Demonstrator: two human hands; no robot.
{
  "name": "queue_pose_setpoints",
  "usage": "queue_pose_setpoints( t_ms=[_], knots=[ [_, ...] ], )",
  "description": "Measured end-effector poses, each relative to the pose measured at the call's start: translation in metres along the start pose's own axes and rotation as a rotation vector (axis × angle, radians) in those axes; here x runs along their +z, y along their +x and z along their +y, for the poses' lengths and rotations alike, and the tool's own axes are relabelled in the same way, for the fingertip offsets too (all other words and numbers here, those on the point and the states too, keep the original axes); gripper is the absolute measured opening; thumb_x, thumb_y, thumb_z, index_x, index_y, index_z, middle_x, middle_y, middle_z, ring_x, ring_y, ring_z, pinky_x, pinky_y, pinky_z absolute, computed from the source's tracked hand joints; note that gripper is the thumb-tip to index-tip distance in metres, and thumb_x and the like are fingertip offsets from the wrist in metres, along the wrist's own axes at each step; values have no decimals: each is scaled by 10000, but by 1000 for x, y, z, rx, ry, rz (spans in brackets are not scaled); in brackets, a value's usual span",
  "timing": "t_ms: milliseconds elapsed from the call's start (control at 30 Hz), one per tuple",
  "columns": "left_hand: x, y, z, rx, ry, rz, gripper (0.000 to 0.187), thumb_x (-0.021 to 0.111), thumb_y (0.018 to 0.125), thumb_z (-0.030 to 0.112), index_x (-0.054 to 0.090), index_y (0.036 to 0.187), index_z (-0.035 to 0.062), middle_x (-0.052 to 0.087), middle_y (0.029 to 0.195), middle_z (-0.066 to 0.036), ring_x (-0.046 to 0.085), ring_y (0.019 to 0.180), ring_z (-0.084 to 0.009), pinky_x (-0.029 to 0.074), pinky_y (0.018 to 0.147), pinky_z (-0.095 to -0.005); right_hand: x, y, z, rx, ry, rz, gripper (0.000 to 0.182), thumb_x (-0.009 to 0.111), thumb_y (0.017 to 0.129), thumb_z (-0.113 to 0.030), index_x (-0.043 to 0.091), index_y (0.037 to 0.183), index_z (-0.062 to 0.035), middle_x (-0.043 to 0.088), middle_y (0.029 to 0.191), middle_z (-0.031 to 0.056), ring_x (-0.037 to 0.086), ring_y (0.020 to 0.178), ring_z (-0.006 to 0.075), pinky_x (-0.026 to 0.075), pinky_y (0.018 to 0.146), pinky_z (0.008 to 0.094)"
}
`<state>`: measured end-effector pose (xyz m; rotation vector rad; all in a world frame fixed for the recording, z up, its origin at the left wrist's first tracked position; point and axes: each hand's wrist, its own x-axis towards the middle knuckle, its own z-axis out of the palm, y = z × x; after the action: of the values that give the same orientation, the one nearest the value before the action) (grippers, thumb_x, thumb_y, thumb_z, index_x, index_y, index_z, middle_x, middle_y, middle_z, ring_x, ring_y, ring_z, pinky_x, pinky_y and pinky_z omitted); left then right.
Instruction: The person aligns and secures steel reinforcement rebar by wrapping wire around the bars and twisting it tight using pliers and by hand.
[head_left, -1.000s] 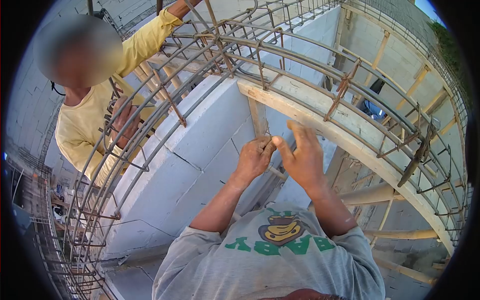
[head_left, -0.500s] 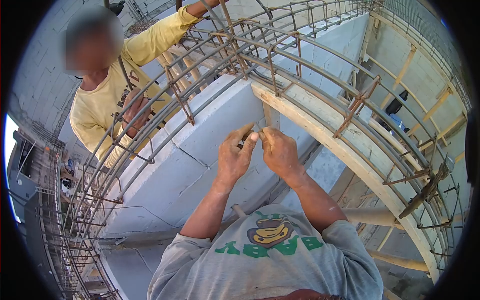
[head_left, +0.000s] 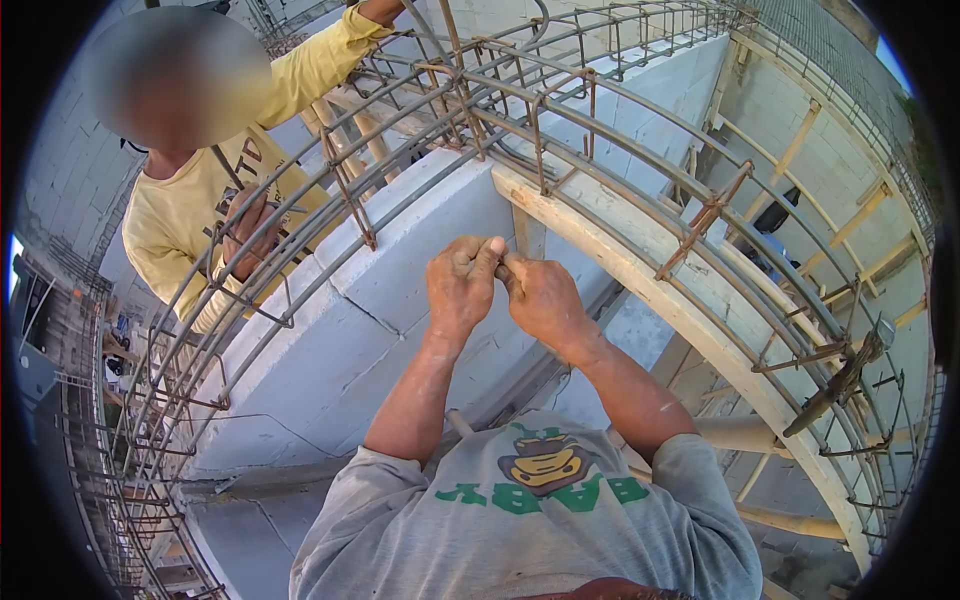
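My left hand (head_left: 461, 290) and my right hand (head_left: 545, 300) meet in front of my chest, both closed, with fingertips nearly touching. Whatever they pinch between them is too small and too hidden to name. Behind them stands the pale block wall (head_left: 400, 270), and to the right curves a wooden form board (head_left: 620, 248). The rebar cage (head_left: 600, 135) runs along the top of the wall, beyond my fingers; neither hand touches it.
At the left a co-worker in a yellow shirt (head_left: 190, 215) stands behind the cage, one hand (head_left: 250, 232) at its bars. A hammer-like tool (head_left: 845, 378) hangs on the rebar at right. Wooden poles (head_left: 740, 433) cross below the curved board.
My hands have drawn closer together, and the fingers have curled in more tightly. The view has shifted slightly, and the co-worker's head appears nearer.
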<state>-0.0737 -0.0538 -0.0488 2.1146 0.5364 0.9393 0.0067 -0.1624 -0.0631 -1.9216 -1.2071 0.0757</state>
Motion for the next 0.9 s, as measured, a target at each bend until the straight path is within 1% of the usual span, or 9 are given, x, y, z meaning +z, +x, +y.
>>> queue_pose_setpoints(
  t_ms=[100, 233, 333, 400, 500, 600, 700, 800, 900],
  knots=[
    [3, 13, -4, -119, -402, 9, 325, 631, 949, 302, 712, 837, 8, 685, 749, -76, 641, 707, -172, 485, 632, -321, 3, -3, -5, 17, 196, 137, 171, 548, 957, -157, 623, 933, -6, 629, 685, 194, 626, 635, 375, 489, 594, 462],
    [-11, 23, 2, -146, -543, 33, 335, 656, 937, 331, 694, 967, -1, 689, 856, -71, 633, 795, -144, 491, 713, -296, 5, -21, -5, 145, 426, 166, 223, 550, 984, -210, 645, 1010, -10, 590, 626, 139, 581, 545, 242, 463, 550, 376],
    [-14, 20, 9, -214, -608, -33, 354, 672, 926, 319, 660, 1091, 5, 695, 951, -85, 638, 837, -160, 500, 771, -301, 1, -22, 1, 114, 313, 219, 239, 552, 989, -225, 652, 1037, -13, 573, 621, 112, 533, 529, 176, 444, 537, 331],
    [-11, 12, 1, -241, -640, -101, 380, 680, 920, 311, 635, 1140, 5, 692, 980, -87, 639, 841, -160, 507, 786, -301, -3, -22, 3, 109, 321, 248, 239, 554, 987, -223, 657, 1021, -11, 574, 622, 114, 533, 526, 182, 442, 533, 334],
    [-12, 8, -9, -303, -606, -107, 338, 684, 919, 289, 654, 1111, 12, 691, 985, -83, 637, 870, -155, 505, 810, -299, -4, -25, 2, 86, 315, 252, 236, 558, 982, -217, 665, 1005, -7, 580, 629, 117, 530, 521, 185, 438, 531, 334],
    [-10, 5, -18, -221, -480, 28, 328, 707, 904, 274, 669, 1089, 6, 695, 938, -90, 632, 836, -144, 506, 783, -281, -6, -29, -2, 124, 302, 210, 231, 560, 976, -204, 670, 998, -2, 601, 654, 128, 536, 524, 191, 443, 536, 336],
    [-22, -1, -7, -270, -552, -11, 284, 703, 906, 266, 689, 1050, 22, 681, 985, -56, 607, 915, -120, 489, 848, -274, -5, -34, -7, 143, 307, 176, 225, 559, 971, -190, 672, 994, 3, 618, 675, 135, 538, 530, 193, 450, 548, 335],
    [-20, -4, -13, -246, -554, -124, 278, 718, 894, 260, 700, 1022, 13, 689, 931, -53, 615, 859, -126, 501, 792, -271, -3, -36, -11, 123, 298, 167, 226, 558, 968, -185, 670, 992, 10, 621, 683, 131, 531, 535, 185, 452, 561, 331],
    [-23, -4, -12, -163, -273, -142, 259, 724, 889, 260, 703, 943, 8, 692, 851, -49, 621, 781, -134, 504, 714, -276, -3, -39, -10, 199, 283, 155, 227, 557, 967, -185, 677, 986, 7, 616, 676, 108, 539, 544, 163, 449, 567, 316]
  ],
)
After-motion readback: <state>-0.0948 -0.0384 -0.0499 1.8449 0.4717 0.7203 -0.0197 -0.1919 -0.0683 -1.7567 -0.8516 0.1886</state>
